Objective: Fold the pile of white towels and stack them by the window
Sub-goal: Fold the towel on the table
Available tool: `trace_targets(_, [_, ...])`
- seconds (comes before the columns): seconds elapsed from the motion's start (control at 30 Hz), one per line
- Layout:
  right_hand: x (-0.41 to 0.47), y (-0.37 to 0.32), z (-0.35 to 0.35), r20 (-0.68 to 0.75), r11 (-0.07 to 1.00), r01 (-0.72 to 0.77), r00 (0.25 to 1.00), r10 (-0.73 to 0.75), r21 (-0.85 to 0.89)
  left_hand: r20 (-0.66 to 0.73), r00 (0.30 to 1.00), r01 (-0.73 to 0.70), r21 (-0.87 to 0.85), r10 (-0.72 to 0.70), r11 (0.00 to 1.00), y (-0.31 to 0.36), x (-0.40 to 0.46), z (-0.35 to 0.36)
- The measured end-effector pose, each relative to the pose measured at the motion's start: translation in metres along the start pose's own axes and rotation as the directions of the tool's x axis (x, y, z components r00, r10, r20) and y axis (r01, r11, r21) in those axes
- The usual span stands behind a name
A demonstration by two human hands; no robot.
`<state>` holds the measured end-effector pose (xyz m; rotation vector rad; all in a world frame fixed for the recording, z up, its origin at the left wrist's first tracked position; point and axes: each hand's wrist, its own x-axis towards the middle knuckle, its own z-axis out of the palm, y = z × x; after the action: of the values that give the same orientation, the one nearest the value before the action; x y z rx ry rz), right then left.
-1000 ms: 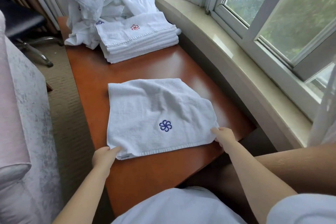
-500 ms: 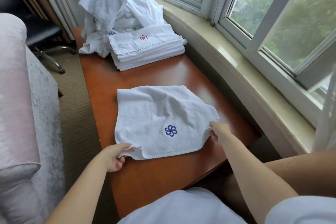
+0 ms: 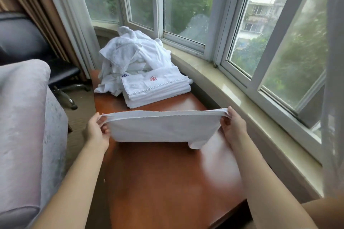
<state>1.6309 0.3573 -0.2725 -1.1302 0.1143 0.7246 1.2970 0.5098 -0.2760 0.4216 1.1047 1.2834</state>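
Two hands, left [image 3: 95, 132] and right [image 3: 233, 126], pinch a limp terry towel's [image 3: 162, 130] corners.

I see two bare forearms coming in from 7 and 5 o'clock, no sleeves, watch or rings; left hand [image 3: 95, 132], right hand [image 3: 233, 126], short plain nails on fingers [image 3: 230, 112].

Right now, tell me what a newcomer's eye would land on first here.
First, the white towel stretched taut in mid-air over the wooden table, pinched at its top corners by the left hand and the right hand. Behind it, at the table's far end by the window, a neat stack of folded towels with a red flower emblem sits against a rumpled unfolded pile.
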Motion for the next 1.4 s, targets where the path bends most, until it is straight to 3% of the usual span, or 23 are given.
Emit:
trace_targets(0.13, [-0.021,-0.037,0.033,0.184,0.977,0.053,0.979,-0.092,0.208,0.064,0.993,-0.087,-0.119,0.095,0.989,0.037,-0.020,0.035])
trace_targets(0.23, [-0.029,-0.055,0.046,0.221,0.941,0.125,0.955,-0.200,0.313,0.094,0.981,-0.147,-0.230,0.172,0.962,0.054,-0.030,0.044])
trace_targets(0.3, [-0.030,-0.065,0.055,0.184,0.910,0.185,0.946,-0.267,0.372,0.105,0.971,-0.182,-0.255,0.215,0.950,0.060,-0.035,0.047])
trace_targets(0.37, [-0.026,-0.069,0.062,0.085,0.935,0.219,0.964,-0.251,0.281,0.046,0.981,-0.177,-0.175,0.188,0.969,0.061,-0.032,0.050])
trace_targets(0.47, [-0.009,-0.057,0.064,-0.098,0.985,0.155,0.984,-0.148,0.069,-0.080,0.997,-0.024,-0.022,0.022,0.999,0.051,-0.019,0.050])
trace_targets(0.57, [0.003,-0.040,0.063,-0.157,0.995,0.101,0.982,-0.101,-0.011,-0.099,0.993,0.063,0.030,-0.060,0.998,0.040,-0.013,0.050])
trace_targets(0.63, [0.006,-0.036,0.064,-0.148,0.995,0.100,0.984,-0.096,0.021,-0.154,0.987,0.058,0.005,-0.056,0.998,0.040,-0.016,0.055])
trace_targets(0.83, [-0.005,-0.047,0.068,-0.144,0.952,0.263,0.960,-0.241,0.158,-0.196,0.972,-0.161,-0.150,0.130,0.975,0.051,-0.026,0.064])
trace_targets(1.03, [-0.022,-0.042,0.057,-0.249,0.919,0.323,0.931,-0.267,0.224,-0.216,0.972,-0.162,-0.315,0.096,0.935,0.041,-0.041,0.050])
trace_targets(1.4, [-0.044,-0.063,0.065,-0.292,0.866,0.373,0.914,-0.282,0.333,-0.259,0.962,-0.194,-0.404,0.092,0.894,0.069,-0.068,0.056])
